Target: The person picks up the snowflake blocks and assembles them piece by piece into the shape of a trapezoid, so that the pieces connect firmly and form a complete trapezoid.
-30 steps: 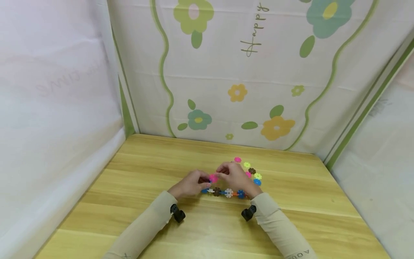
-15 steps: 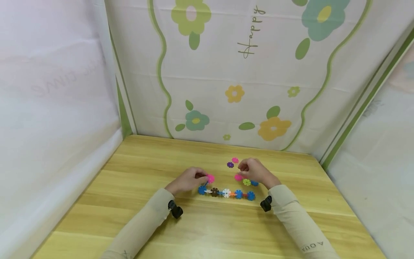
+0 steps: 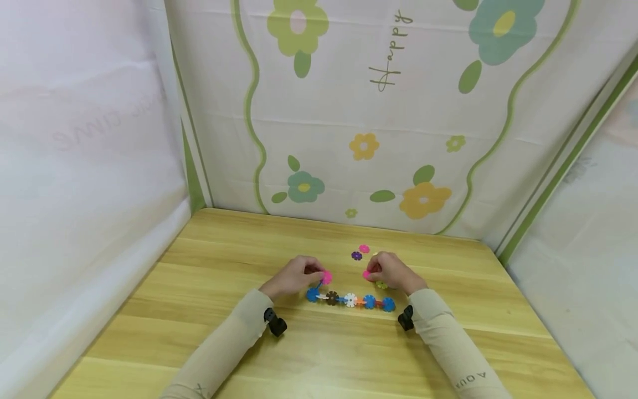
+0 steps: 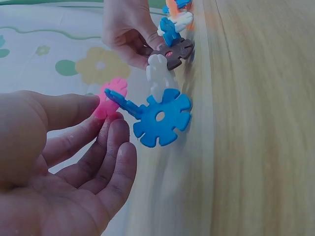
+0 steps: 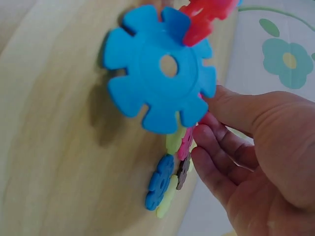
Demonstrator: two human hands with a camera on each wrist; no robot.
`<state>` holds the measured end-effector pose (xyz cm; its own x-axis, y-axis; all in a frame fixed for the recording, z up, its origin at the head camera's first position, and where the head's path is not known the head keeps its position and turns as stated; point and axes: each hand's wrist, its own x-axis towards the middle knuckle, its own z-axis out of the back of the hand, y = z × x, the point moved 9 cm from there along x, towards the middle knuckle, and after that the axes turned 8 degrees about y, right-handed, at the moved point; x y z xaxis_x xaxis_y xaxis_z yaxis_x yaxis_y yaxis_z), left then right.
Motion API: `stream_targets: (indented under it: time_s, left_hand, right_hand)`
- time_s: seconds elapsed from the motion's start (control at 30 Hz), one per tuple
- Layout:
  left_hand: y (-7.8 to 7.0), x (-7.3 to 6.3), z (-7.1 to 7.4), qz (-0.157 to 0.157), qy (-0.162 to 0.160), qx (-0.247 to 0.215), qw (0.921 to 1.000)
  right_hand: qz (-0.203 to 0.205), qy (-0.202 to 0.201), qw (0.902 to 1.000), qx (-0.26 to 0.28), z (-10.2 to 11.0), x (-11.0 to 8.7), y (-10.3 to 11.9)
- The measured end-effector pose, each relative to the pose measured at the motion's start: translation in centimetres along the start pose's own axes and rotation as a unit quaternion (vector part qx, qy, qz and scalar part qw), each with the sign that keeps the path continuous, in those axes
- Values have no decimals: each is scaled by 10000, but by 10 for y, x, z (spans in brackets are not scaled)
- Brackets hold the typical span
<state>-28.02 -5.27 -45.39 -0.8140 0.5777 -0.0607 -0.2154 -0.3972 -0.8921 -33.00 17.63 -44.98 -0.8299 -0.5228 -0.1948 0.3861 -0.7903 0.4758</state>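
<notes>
My left hand (image 3: 299,277) pinches a pink interlocking flower disc (image 4: 110,98) between thumb and fingers, above the table. A slanting blue disc (image 4: 124,102) joins it to the blue end disc (image 4: 160,118) of a chain. That chain runs rightward through a white disc (image 4: 158,76), a brown disc (image 3: 332,297) and others to a blue disc (image 3: 388,304). Beyond its right end, my right hand (image 3: 396,273) pinches another pink disc (image 3: 366,275) low over the table. The near blue disc partly hides those fingertips in the right wrist view.
Loose discs lie around the right hand: a purple one (image 3: 356,255), a pink one (image 3: 364,249) and a yellow-green one (image 3: 381,285). A blue disc (image 5: 160,182) and a brown disc (image 5: 183,172) lie beyond the chain. A flower-printed cloth (image 3: 319,111) rises behind the table.
My right hand has left the left hand's pink disc, moved right to the loose discs, then lowered onto a pink one. The left hand keeps its hold, almost still.
</notes>
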Motion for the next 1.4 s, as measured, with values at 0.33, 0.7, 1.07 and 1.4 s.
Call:
stream_targets:
  time_s: [0.33,0.7,1.07,1.4]
  left_hand:
    - [-1,1,-2,-43,-6,-92,9999]
    - [0,1,-3,-64,-61,-51,9999]
    - [1,3,0,-112,-119,-113,9998]
    - [2,5,-1,-229,-92,-257,9994]
  right_hand:
    - [-134,164,9997,122,-5,1,2]
    - [379,-3,9982,469,5,-2,25]
    - [1609,-59,9834,841,13,2,82]
    - [2224,-203,9727,633,8,10,107]
